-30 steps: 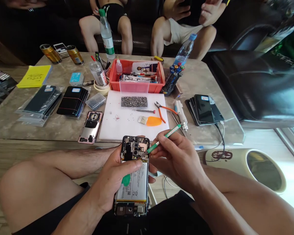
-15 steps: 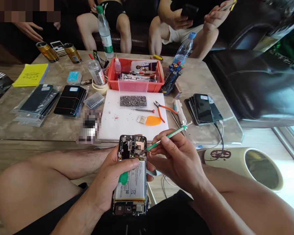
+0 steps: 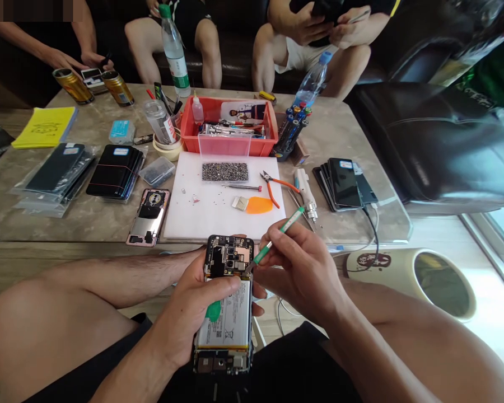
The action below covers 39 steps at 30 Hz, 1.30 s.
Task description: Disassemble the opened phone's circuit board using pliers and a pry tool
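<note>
My left grip (image 3: pixel 193 305) is closed around the opened phone (image 3: pixel 227 305); my right grip (image 3: pixel 304 268) pinches green tweezers (image 3: pixel 275 240), tip on the phone's upper right edge.

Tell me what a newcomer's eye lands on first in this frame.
The opened phone, battery exposed, sits low at centre in the left hand. The right hand holds a green tool with its tip at the phone's upper edge. Behind, a red bin stands at the white mat's far edge.

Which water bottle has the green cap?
The upright bottle at the table's far edge, left of the red bin. The tilted bottle has a blue cap.
</note>
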Motion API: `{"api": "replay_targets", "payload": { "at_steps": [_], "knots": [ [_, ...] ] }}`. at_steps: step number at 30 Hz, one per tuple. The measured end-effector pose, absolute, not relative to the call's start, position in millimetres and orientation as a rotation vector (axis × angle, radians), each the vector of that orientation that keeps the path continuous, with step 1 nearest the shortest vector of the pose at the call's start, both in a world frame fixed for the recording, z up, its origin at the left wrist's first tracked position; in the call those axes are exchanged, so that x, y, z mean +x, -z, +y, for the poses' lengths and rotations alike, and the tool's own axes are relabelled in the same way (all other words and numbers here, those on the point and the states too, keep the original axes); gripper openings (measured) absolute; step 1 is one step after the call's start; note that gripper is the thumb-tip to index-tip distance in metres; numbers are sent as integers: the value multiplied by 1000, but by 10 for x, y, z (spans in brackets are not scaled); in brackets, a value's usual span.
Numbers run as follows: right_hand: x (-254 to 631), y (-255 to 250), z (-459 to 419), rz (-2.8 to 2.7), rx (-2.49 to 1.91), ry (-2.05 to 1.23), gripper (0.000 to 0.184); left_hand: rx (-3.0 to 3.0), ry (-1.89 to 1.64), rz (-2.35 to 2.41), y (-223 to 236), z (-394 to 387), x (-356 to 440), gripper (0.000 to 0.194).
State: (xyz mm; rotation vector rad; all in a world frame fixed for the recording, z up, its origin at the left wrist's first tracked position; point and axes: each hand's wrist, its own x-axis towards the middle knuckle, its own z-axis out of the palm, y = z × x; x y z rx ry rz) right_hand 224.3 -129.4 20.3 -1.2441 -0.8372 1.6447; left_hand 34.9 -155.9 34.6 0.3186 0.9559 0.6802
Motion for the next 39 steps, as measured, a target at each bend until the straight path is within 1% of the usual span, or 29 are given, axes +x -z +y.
{"api": "replay_targets", "payload": {
  "at_steps": [5, 11, 17, 23, 26, 30, 32, 34, 35, 37, 39],
  "knots": [
    [2194, -143, -1313, -738, -1236, -1654, 34, 324, -706, 1005, -405, -1541, 349, 41],
    [2224, -179, -1380, -797, -1220, -1389, 26, 306, -699, 1019, -424, -1526, 329, 45],
    [2216, -173, -1394, -901, -1210, -1313, 23, 281, -722, 1025, -366, -1531, 336, 50],
    [2219, -164, -1389, -949, -1203, -1274, 21, 297, -706, 1038, -427, -1535, 332, 43],
    [2230, -181, -1417, -1053, -1233, -1168, 19, 293, -712, 1046, -419, -1532, 340, 46],
    [2263, -240, -1491, -1334, -1236, -944, 7, 300, -721, 1061, -373, -1529, 352, 48],
    [2273, -268, -1506, -1459, -1224, -843, 5, 307, -726, 1068, -368, -1528, 358, 47],
    [2267, -275, -1484, -1428, -1263, -894, 7, 310, -723, 1076, -381, -1527, 362, 47],
    [2257, -267, -1458, -1335, -1303, -998, 12, 311, -718, 1082, -393, -1528, 363, 47],
    [2230, -228, -1389, -1027, -1362, -1300, 22, 310, -704, 1086, -415, -1533, 362, 46],
    [2202, -170, -1320, -679, -1328, -1574, 27, 312, -698, 1076, -427, -1540, 357, 45]
  ]
}}
